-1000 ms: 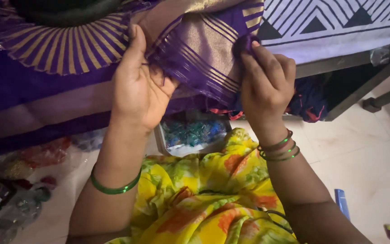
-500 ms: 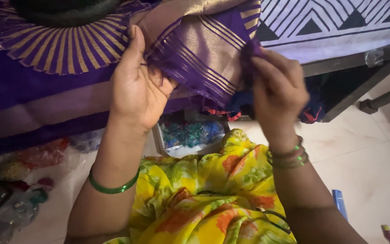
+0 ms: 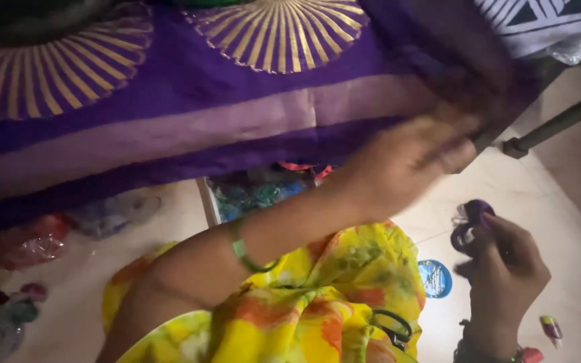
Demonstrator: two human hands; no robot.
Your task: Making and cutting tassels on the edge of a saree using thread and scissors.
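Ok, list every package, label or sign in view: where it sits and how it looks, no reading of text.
Round blue label or lid: on the pale floor beside the yellow floral cloth, left of the right hand; print too small to tell.
Clear plastic packets: on the floor under the purple cloth, crumpled, reddish and bluish contents.
No signs or screens.

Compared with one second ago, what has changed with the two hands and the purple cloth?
The right hand has let go of the purple cloth and dropped down beside the lap, where it now holds a small purple spool. The left hand has swept across to the right along the cloth's edge, blurred in motion. The cloth has spread out flat. The yellow garment stays on the lap.
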